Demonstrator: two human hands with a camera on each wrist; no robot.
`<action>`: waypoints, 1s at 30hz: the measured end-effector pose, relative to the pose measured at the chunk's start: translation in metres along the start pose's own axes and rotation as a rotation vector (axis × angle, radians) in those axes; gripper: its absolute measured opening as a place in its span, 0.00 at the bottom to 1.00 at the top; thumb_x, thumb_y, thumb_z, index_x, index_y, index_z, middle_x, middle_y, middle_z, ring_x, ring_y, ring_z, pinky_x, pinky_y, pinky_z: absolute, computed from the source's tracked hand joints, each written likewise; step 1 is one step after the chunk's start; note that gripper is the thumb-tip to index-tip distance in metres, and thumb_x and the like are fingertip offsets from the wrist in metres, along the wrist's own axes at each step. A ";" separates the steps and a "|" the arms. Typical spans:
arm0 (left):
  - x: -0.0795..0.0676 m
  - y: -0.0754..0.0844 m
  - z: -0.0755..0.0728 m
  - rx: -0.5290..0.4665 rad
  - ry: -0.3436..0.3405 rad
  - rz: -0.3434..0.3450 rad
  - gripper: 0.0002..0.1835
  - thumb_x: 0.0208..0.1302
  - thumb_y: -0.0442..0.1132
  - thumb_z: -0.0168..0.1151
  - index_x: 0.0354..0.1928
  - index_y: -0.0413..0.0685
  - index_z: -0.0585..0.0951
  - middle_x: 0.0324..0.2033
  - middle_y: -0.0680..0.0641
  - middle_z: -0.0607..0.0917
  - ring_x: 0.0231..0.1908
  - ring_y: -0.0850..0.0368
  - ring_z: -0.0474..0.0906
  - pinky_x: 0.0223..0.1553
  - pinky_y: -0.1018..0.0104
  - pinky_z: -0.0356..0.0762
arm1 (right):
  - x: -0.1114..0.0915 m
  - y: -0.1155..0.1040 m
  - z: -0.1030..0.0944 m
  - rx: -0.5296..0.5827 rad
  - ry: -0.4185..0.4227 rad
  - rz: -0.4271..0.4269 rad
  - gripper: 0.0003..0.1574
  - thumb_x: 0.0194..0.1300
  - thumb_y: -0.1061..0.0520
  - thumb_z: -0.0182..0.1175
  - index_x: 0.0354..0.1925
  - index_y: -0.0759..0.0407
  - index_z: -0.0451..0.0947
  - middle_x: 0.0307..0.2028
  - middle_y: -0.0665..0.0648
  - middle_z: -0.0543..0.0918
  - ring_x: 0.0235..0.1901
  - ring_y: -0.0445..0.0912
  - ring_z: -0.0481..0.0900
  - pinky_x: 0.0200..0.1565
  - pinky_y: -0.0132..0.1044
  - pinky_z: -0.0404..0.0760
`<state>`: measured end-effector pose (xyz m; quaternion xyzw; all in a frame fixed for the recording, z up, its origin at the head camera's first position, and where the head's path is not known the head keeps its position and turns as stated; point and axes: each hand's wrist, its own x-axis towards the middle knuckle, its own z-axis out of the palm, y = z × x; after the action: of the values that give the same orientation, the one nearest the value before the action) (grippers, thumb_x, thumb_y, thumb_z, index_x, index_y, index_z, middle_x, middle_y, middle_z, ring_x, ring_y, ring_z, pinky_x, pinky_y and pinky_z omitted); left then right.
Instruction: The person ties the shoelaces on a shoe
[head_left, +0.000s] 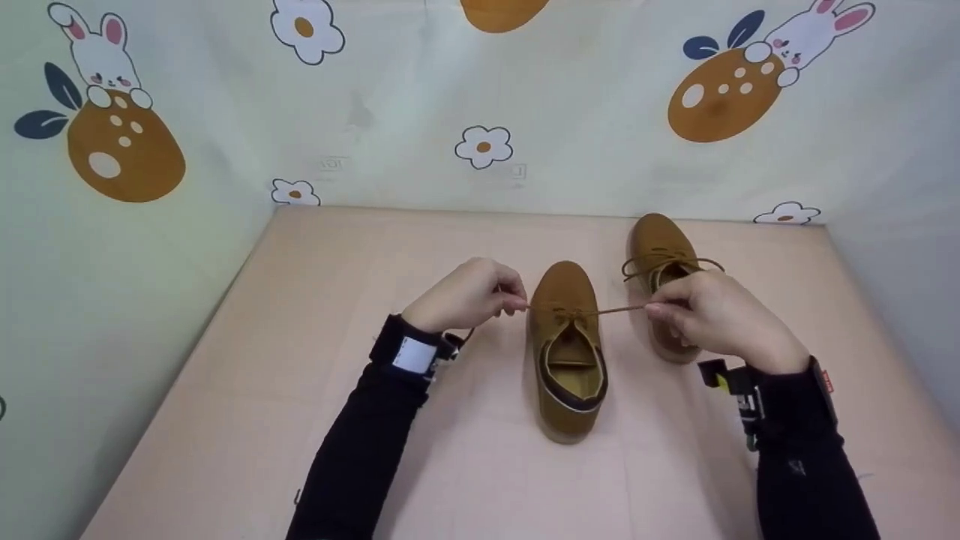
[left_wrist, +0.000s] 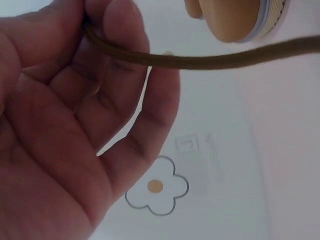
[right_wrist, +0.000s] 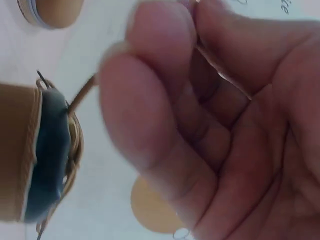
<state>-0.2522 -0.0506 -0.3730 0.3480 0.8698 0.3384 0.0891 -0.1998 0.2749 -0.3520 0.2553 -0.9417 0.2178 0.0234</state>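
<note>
A brown lace-up shoe stands in the middle of the surface, toe pointing away. Left of it, my left hand pinches one end of its shoelace between thumb and fingertips; the left wrist view shows the loose part of that shoelace trailing across the fingers. On the other side, my right hand pinches the opposite lace end, which runs straight from the eyelets. The right hand hovers over the second brown shoe and hides part of it.
The second shoe has its lace tied in a bow. A pale pink surface lies under both shoes. Behind it and at the sides hangs a light cloth printed with rabbits, flowers and orange shapes.
</note>
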 end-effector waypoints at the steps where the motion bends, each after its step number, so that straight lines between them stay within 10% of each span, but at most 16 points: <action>1: -0.002 -0.001 -0.003 0.005 -0.015 -0.001 0.05 0.67 0.35 0.65 0.32 0.44 0.86 0.24 0.55 0.83 0.27 0.61 0.78 0.31 0.68 0.74 | -0.002 0.002 -0.003 0.005 -0.026 0.028 0.08 0.67 0.59 0.65 0.29 0.54 0.86 0.18 0.46 0.79 0.19 0.41 0.73 0.26 0.38 0.74; 18: -0.022 -0.015 -0.023 0.046 -0.265 -0.157 0.06 0.63 0.37 0.69 0.30 0.44 0.88 0.22 0.56 0.85 0.29 0.62 0.80 0.36 0.65 0.75 | -0.004 0.010 -0.004 -0.028 -0.183 0.267 0.09 0.60 0.61 0.63 0.25 0.54 0.88 0.24 0.50 0.81 0.26 0.48 0.75 0.27 0.39 0.74; 30: -0.010 -0.009 0.002 0.051 0.090 -0.235 0.19 0.69 0.55 0.61 0.32 0.47 0.84 0.20 0.49 0.82 0.24 0.57 0.75 0.34 0.62 0.72 | 0.000 -0.003 -0.004 -0.053 0.015 0.099 0.16 0.69 0.57 0.61 0.22 0.55 0.77 0.15 0.47 0.73 0.17 0.43 0.71 0.26 0.40 0.73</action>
<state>-0.2490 -0.0607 -0.3807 0.2300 0.9160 0.3188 0.0801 -0.1988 0.2738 -0.3476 0.2059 -0.9585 0.1955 0.0264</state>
